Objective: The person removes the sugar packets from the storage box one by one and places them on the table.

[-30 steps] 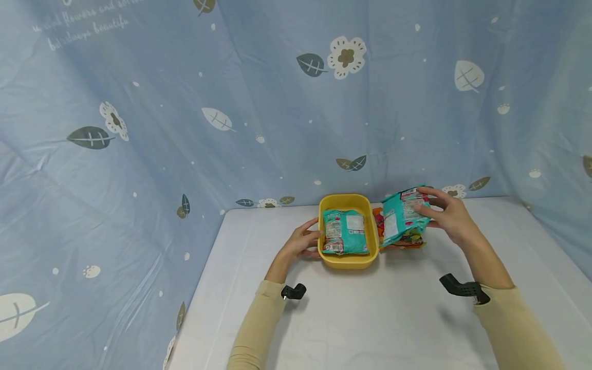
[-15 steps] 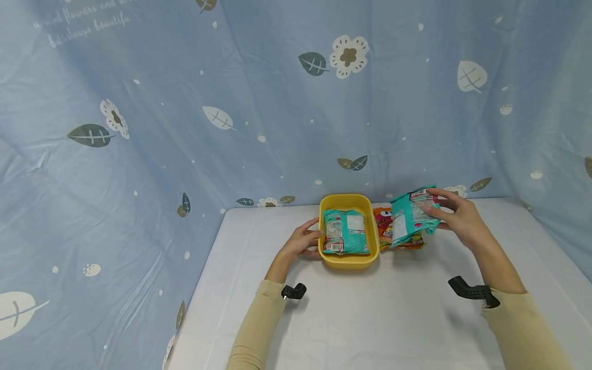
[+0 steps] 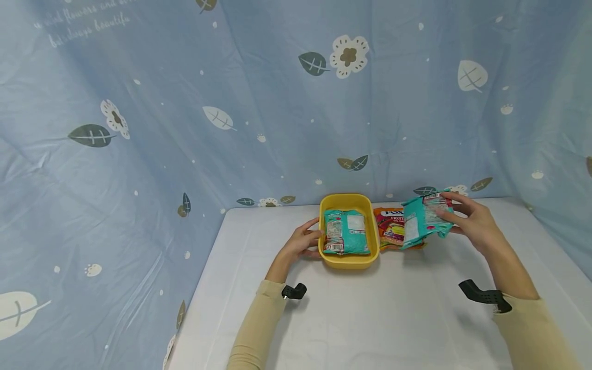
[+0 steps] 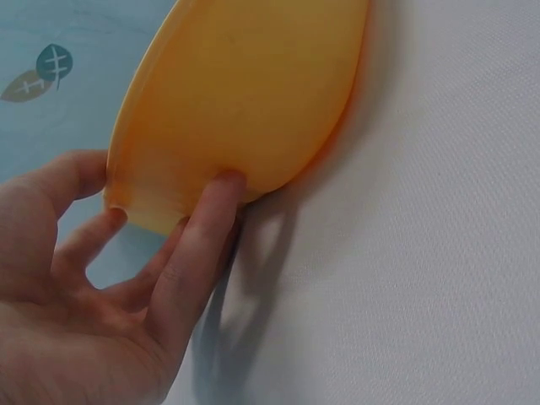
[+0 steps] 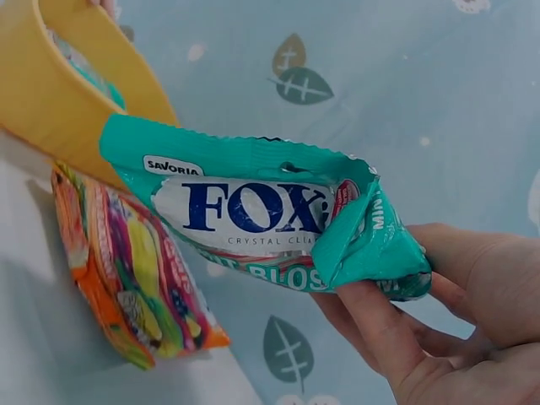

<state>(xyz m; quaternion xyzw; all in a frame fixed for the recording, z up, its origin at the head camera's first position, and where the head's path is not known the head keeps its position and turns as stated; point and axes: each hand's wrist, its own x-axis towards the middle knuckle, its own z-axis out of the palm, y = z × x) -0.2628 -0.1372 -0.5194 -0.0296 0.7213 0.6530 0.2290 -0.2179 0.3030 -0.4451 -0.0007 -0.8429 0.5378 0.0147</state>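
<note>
A yellow plastic container (image 3: 349, 263) stands on the white table with a teal candy bag (image 3: 353, 232) lying in it. At its left side, my left hand (image 3: 300, 242) rests spread fingertips against the outer wall and the rim. My right hand (image 3: 476, 221) pinches a second teal candy bag (image 5: 245, 207) by one end, fingers below and partly hidden by it. That bag hangs tilted, FOX'S lettering facing the right wrist camera. Beneath and left of it, an orange and red fruit candy bag (image 3: 390, 231) lies right beside the container, partly covered in the head view.
A blue curtain (image 3: 277, 103) with leaf and flower prints rises behind the white table (image 3: 370, 318) and along its left side. The table's back edge runs just behind the container and bags.
My right hand has moved to the right with the teal candy bag, uncovering more of the orange fruit candy bag. My left hand and the container have stayed in place.
</note>
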